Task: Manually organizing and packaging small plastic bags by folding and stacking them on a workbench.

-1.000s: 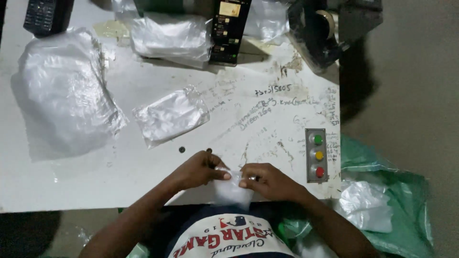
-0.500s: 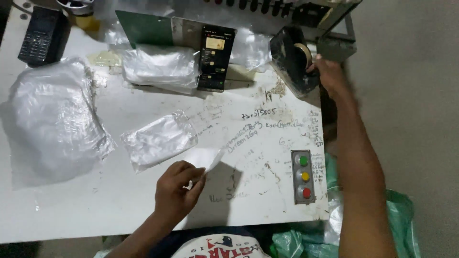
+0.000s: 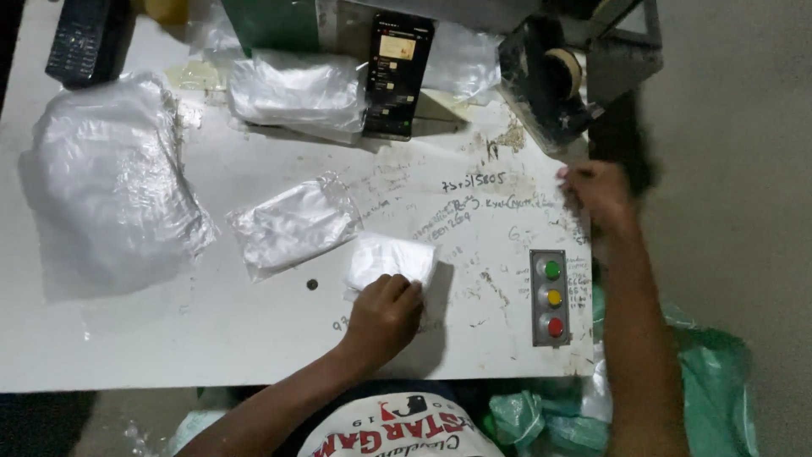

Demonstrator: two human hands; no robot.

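Head view showed the left hand [image 3: 385, 309] pressed down, fingers curled, on a small folded clear packet [image 3: 391, 261] near the front middle of the white bench [image 3: 152, 338]; half a second before, it had pinched that packet slightly nearer the edge. The right hand [image 3: 602, 193] had drawn back from the black tape dispenser [image 3: 541, 80] to the bench's right edge; whether it was open or closed could not be told through blur. Counted: one loose flat bag [image 3: 292, 224], one large crumpled bag [image 3: 114, 182], one bag stack [image 3: 296, 91], three coloured buttons [image 3: 552, 297].
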